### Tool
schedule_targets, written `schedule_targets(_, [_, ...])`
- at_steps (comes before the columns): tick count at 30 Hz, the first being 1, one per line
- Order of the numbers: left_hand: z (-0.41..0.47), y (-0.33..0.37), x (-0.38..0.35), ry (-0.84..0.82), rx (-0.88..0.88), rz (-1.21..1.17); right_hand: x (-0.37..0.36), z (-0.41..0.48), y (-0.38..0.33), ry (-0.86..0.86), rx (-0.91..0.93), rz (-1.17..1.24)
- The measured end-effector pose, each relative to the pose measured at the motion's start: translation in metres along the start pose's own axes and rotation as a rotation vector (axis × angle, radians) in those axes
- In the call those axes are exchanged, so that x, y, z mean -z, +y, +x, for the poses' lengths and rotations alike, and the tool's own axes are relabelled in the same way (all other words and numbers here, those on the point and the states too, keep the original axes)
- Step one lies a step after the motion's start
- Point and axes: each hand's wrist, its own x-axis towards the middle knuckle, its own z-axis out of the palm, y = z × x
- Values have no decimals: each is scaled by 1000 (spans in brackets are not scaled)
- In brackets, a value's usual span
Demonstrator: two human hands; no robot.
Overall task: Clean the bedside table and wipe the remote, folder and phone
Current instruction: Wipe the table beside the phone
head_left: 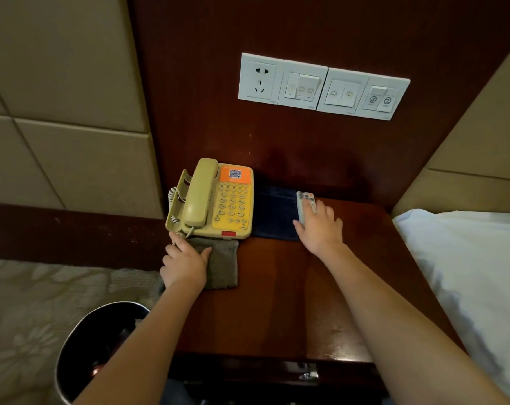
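Left hand: lies on a grey-brown, nubby, folded terry cloth; the thumb is pressed across the pile and the fingers are bent over the cloth's left edge, gripping it.
Right hand: set on a slim white plastic remote; the fingers are lightly bent over its near half with the thumb along its left edge, holding it. Only the far end, with small coloured buttons, shows past the fingertips.
Folder: a flat, dark-blue, matt rectangular folder, just left of the right thumb, with the remote at its right edge.
Phone: a cream-yellow moulded plastic desk phone, directly beyond the left fingertips, its base meeting the cloth's far edge. The handset sits in its cradle and a coiled cord hangs at the left. The orange keypad face has printed digits. An orange label at the top carries a QR code; its smaller print is too fine to read.
Bedside table: smooth, glossy red-brown wood, under both hands.
Wall plate: four white plastic squares in a row, well beyond both hands. One is a socket and three are rocker switches with small icons; the lettering is unreadable.
Bin: a round dark bin with a metal rim, beneath the left forearm.
Bedding: smooth white fabric, right of the right forearm.
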Motion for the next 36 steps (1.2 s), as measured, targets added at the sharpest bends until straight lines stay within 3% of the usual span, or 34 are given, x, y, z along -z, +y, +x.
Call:
schedule_targets(3, [-12,-9,4,-89,51,-52,4,-22,-27,115,242,13])
schedule_targets(9, [-48,-44,13,-217,100,-223,-19,-108,-114,-34,780,78])
schedule_targets(15, [-94,-79,18,-249,99,-344,-45,-181,-145,-221,662,84])
schedule_targets(22, [-142,-96,10,-56,166,-676,-32,-209,-144,-283,681,85])
schedule_targets(30, [-121,-72,10,-90,20,-313,-21,-205,-117,-354,554,88])
schedule_targets(36, [-80,-77,12,-226,18,-377,-13,-181,-123,-451,500,110])
